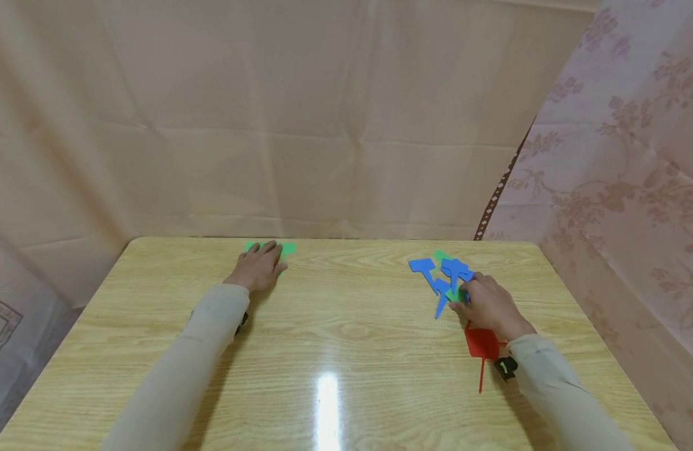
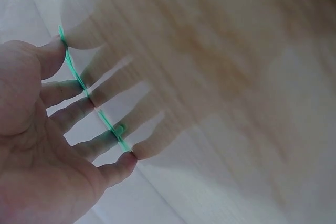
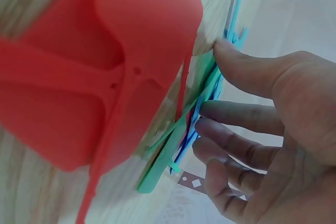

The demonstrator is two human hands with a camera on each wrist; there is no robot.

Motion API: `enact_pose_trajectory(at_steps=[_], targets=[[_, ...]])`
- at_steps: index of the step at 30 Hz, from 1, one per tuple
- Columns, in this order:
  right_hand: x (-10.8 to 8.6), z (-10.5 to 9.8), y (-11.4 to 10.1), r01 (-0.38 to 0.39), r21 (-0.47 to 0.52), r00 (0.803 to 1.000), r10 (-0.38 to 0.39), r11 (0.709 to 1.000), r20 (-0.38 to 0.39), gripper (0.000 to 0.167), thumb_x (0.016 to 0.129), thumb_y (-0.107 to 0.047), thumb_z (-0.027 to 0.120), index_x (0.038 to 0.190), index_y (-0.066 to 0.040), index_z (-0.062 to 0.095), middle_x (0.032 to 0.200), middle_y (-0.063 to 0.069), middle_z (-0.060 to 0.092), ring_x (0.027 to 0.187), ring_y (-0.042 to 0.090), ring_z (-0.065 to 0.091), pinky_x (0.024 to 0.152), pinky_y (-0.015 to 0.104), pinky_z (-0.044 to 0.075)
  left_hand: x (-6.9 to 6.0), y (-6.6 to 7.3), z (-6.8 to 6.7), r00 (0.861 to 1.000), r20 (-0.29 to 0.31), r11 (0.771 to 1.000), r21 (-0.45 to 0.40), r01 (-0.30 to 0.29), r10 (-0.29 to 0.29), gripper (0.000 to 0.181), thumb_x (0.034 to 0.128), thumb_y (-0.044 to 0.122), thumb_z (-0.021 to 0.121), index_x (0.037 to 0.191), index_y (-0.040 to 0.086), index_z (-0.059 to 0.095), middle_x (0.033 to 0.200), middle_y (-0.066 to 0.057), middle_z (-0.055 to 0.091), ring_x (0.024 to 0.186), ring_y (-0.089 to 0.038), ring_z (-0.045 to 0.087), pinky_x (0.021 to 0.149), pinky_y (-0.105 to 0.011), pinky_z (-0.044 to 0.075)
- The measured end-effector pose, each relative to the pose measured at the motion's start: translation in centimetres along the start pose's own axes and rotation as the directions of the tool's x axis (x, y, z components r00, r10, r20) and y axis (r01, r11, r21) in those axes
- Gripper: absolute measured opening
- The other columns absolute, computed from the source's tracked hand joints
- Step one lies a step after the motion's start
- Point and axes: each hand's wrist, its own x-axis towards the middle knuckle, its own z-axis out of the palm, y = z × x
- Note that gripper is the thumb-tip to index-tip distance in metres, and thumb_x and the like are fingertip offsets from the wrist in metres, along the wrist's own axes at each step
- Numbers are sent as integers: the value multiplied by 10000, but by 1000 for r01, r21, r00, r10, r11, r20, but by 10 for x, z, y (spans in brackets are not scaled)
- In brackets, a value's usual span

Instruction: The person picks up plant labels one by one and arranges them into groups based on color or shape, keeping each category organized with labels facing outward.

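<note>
At the far left of the table, my left hand rests its spread fingers on green T-shaped plant tags. In the left wrist view, those green tags lie flat under the fingertips. My right hand is at a loose pile on the right, its fingertips touching the tags. Blue T-shaped plant tags and a green tag overlap in that pile. Beneath the right wrist lie red tags, large in the right wrist view. Thumb and fingers of the right hand stand apart, beside green tags.
The wood-grain table reaches back to a beige curtain. A pink floral cloth hangs along the right side. Black straps show at the wrists, and the right one is close to the red tags.
</note>
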Motion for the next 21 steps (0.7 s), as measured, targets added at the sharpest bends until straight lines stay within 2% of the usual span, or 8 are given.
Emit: enact_pose_trajectory(at_steps=[4, 9, 12, 18, 21], targets=[[-2, 2, 0, 37, -33, 999, -38, 999, -31, 264, 873, -220, 814, 938, 26, 745, 946, 139, 624, 870, 330, 569, 684, 469, 500, 1, 0, 0, 1000, 6, 1000, 1, 1, -1, 598, 1112, 347, 395, 1583, -1, 273, 1652, -242, 166, 1462, -574, 133, 1137, -721, 173], [-7, 3, 2, 142, -76, 984, -149, 987, -101, 137, 849, -135, 812, 881, -5, 785, 828, 67, 622, 762, 272, 572, 612, 429, 506, 0, 0, 1, 1000, 7, 1000, 2, 7, -7, 596, 1114, 340, 392, 1588, 2, 260, 1655, -239, 160, 1466, -570, 122, 1143, -717, 160], [-12, 5, 3, 180, -92, 972, -192, 979, -134, 122, 840, -115, 822, 893, -7, 799, 835, 69, 625, 759, 271, 582, 620, 423, 514, 0, 0, 1, 1000, 8, 1000, 2, 7, -7, 598, 1114, 340, 391, 1588, 0, 258, 1655, -239, 156, 1469, -569, 114, 1146, -714, 156], [-18, 10, 3, 204, -75, 959, -215, 976, -187, 125, 811, -114, 855, 862, -22, 789, 896, 94, 675, 845, 317, 623, 699, 472, 560, 1, 1, 1, 1000, 3, 1000, 3, 0, 0, 593, 1113, 333, 397, 1581, -8, 270, 1651, -243, 169, 1466, -569, 128, 1148, -707, 167], [-17, 10, 0, 194, -35, 965, -197, 980, -173, 138, 819, -132, 851, 851, -38, 755, 878, 75, 686, 838, 301, 619, 695, 471, 558, 0, 0, 0, 1000, 3, 1000, 4, -3, 3, 588, 1114, 326, 392, 1579, -14, 271, 1649, -249, 169, 1462, -575, 130, 1148, -708, 168]])
